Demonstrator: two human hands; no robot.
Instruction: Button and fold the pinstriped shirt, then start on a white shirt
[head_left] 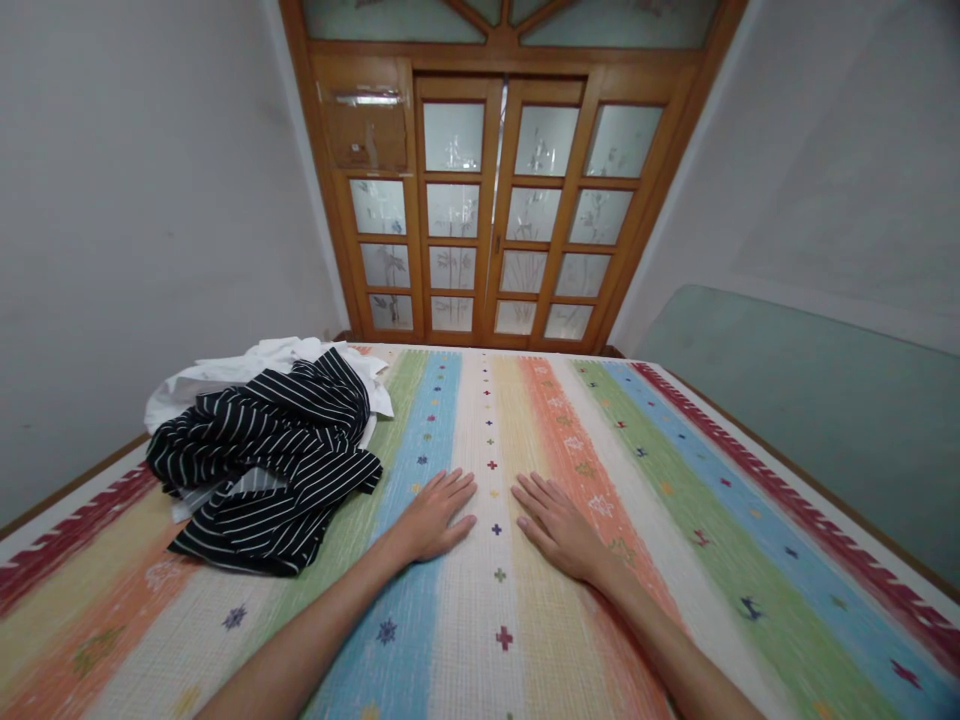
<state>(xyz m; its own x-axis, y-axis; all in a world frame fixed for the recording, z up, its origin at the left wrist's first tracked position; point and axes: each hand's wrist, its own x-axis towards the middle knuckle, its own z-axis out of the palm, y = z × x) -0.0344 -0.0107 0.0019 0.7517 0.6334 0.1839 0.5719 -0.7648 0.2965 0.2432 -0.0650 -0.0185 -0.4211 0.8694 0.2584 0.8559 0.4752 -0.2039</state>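
Left hand (435,516) and right hand (559,525) lie flat, apart, on the pastel-striped cloth (465,630); glass-paned wooden doors (486,200) stand beyond it.

Both hands down, palms to the fabric! Left hand (435,515) just left of lower centre, right hand (559,522) just right of it, fingers extended, a narrow gap between them on the multicoloured striped cover (469,630). Over at centre left, a rumpled black garment with white stripes (270,440), lying against white cloth (187,390). Top centre, wooden doors (453,178) with patterned panes; right edge, a pale green panel (795,400) by the wall (840,150).
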